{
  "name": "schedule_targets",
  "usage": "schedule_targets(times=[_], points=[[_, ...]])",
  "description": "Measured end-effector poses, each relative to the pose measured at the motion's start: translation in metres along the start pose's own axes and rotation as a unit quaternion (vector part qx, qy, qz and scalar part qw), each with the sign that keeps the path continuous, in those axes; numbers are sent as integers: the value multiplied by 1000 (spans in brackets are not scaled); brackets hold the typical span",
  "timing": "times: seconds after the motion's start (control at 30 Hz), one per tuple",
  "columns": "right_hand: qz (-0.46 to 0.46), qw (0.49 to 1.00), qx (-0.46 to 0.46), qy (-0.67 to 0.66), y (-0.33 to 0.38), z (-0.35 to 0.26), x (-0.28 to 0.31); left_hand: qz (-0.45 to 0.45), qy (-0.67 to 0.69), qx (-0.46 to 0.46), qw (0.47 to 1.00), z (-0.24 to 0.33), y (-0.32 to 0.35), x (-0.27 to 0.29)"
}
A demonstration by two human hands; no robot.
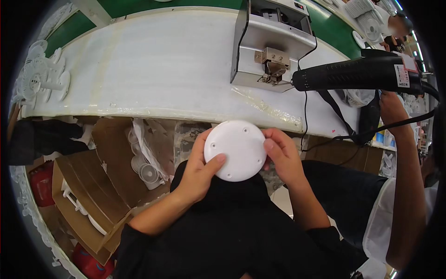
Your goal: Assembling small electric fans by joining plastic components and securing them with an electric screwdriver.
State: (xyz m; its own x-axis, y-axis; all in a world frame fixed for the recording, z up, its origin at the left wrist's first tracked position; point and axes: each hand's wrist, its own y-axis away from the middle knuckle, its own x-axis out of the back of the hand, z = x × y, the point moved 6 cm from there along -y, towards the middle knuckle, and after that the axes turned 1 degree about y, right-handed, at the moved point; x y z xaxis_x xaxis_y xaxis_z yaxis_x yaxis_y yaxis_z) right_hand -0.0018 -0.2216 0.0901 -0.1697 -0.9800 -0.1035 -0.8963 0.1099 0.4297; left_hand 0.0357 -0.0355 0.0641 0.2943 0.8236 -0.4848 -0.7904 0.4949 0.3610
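Over my lap, just off the table's front edge, I hold a round white plastic base, a flat disc with several small recessed holes near its rim. My left hand grips its left side, thumb lying on the face and fingers behind it. At the right edge, my right hand is closed on the rim, its thumb beside the edge and its other fingers partly hidden. The underside of the disc does not show.
Ahead stands a metal screw feeder on the white-covered table. A black electric screwdriver points at it. A co-worker's arm is close on my right. White fan parts lie far left; an open cardboard box sits below.
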Motion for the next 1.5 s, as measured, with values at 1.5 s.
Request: schedule_targets(times=[1.5], points=[[154,866,473,60,-11,-129,40,12,71,53,996,-58,-3,-18]])
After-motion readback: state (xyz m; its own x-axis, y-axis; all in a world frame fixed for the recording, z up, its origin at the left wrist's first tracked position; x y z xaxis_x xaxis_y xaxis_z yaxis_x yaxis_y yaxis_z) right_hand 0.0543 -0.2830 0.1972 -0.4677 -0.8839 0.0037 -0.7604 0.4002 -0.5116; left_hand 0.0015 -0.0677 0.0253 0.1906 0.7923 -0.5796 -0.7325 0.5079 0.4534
